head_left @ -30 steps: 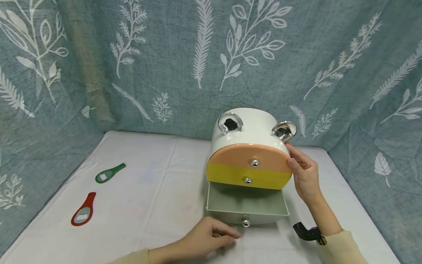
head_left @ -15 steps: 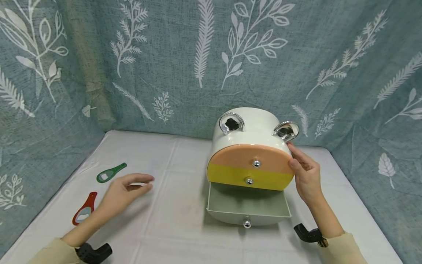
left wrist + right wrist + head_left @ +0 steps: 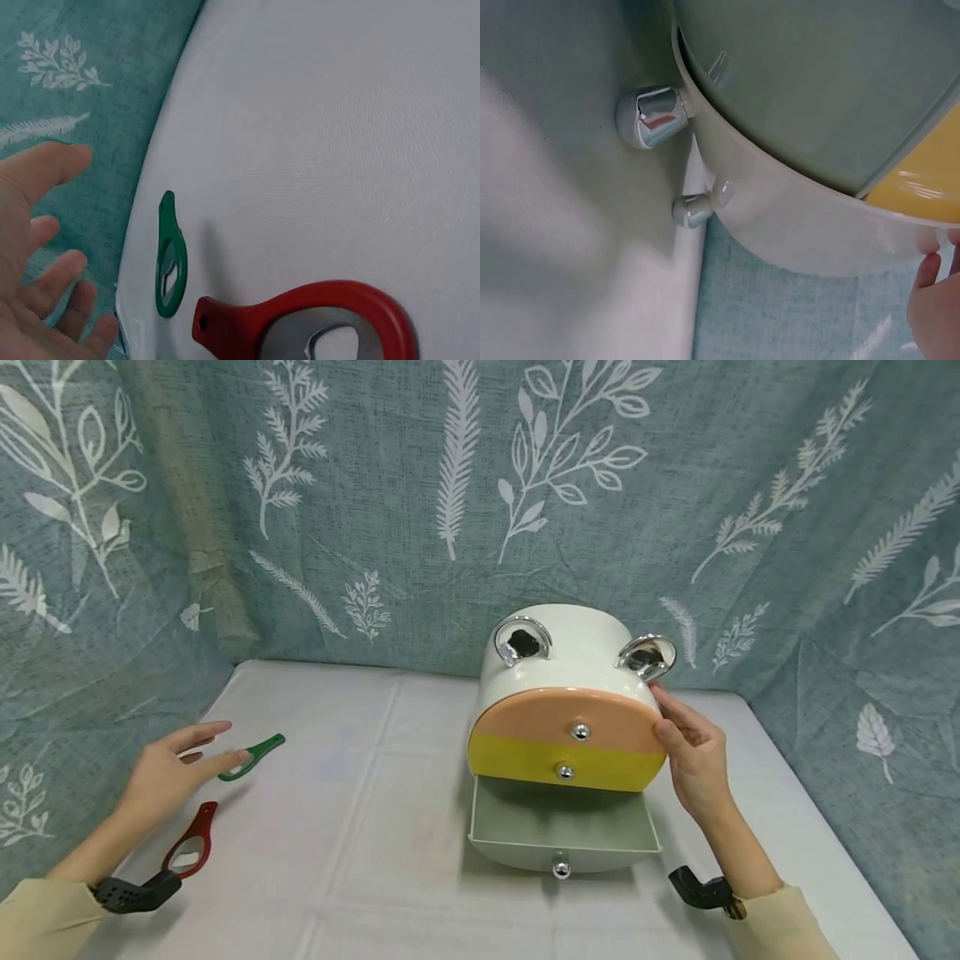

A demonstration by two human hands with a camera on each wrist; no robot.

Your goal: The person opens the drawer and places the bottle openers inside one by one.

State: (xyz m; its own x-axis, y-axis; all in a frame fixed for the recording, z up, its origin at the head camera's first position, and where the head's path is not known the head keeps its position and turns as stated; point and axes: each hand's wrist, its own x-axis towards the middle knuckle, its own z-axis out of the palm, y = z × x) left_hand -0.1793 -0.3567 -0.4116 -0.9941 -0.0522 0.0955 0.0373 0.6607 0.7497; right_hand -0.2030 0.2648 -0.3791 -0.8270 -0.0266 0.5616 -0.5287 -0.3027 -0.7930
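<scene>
Fingers apart and holding nothing, my left hand hovers at the left over the green bottle opener, overlapping its round end in the head view. A red bottle opener lies nearer, beside the left wrist. In the left wrist view the green opener lies flat to the right of the fingers. My right hand holds the right side of a frog-shaped drawer box, thumb at its front edge and fingers under the eye. The lowest drawer is pulled out; the orange and yellow drawers are in.
A white cloth covers the table. A blue-green leaf-patterned curtain hangs behind it and along both sides. Round silver knobs stick out from the drawer fronts, the lowest knob furthest forward.
My left hand has moved from beside the pulled-out drawer's knob across the table to the green bottle opener at the left. The right hand and drawer box stay put.
</scene>
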